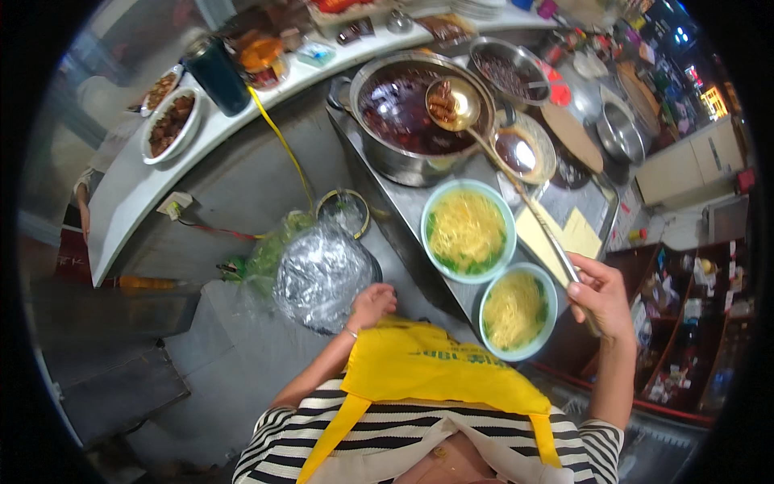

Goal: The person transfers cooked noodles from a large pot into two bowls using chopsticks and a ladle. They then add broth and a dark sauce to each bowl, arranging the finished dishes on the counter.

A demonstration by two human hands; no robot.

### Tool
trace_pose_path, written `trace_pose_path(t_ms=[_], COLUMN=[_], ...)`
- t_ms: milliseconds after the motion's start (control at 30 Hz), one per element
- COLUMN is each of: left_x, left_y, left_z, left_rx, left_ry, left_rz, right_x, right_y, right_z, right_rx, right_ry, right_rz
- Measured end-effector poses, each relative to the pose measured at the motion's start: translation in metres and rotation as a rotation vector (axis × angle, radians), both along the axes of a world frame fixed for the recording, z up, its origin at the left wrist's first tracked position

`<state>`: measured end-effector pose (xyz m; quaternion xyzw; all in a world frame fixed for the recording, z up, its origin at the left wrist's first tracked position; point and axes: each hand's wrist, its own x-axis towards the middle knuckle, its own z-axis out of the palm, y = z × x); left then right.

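My right hand [598, 296] grips the handle of a long metal ladle [508, 169]. The ladle's bowl is over a large steel pot [417, 160] of dark broth [393, 103], with brown pieces of food [443, 104] in it. Nearest to that hand is a pale blue bowl of noodles [517, 311]; a second noodle bowl [465, 233] with chopped greens stands just beyond. My left hand [373, 305] is empty, its fingers loosely bent, in front of my yellow apron [447, 369]. It is beside a round bundle covered in clear plastic [323, 275].
Right of the pot are a plate with a shiny round metal piece [520, 151], a steel pan of dark food [508, 69] and yellow paper sheets [568, 236]. A white counter [127, 199] curves around the left, bearing a dark flask [221, 75] and a meat dish [172, 127]. A yellow cable [278, 133] hangs below.
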<state>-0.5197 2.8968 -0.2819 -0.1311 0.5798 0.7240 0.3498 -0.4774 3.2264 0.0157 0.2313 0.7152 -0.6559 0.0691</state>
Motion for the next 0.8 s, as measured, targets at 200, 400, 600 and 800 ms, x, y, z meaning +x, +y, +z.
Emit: trace_pose_path(t_ms=[200, 400, 600, 800], left_x=[0.006, -0.002, -0.007, -0.002], left_y=[0.017, 0.049, 0.056, 0.052], left_z=[0.011, 0.023, 0.030, 0.027], left_rx=[-0.050, 0.006, 0.001, -0.021], left_ry=[-0.093, -0.091, -0.079, -0.095], left_rz=[-0.043, -0.198, -0.209, -0.227], right_x=[0.084, 0.120, 0.135, 0.131], right_y=[0.002, -0.012, -0.015, -0.020], right_z=[0.026, -0.003, -0.033, -0.042], right_rx=[0.252, 0.284, 0.701, 0.967], right_ry=[-0.080, -0.300, -0.181, -0.108], right_rz=[-0.046, -0.120, 0.054, 0.172])
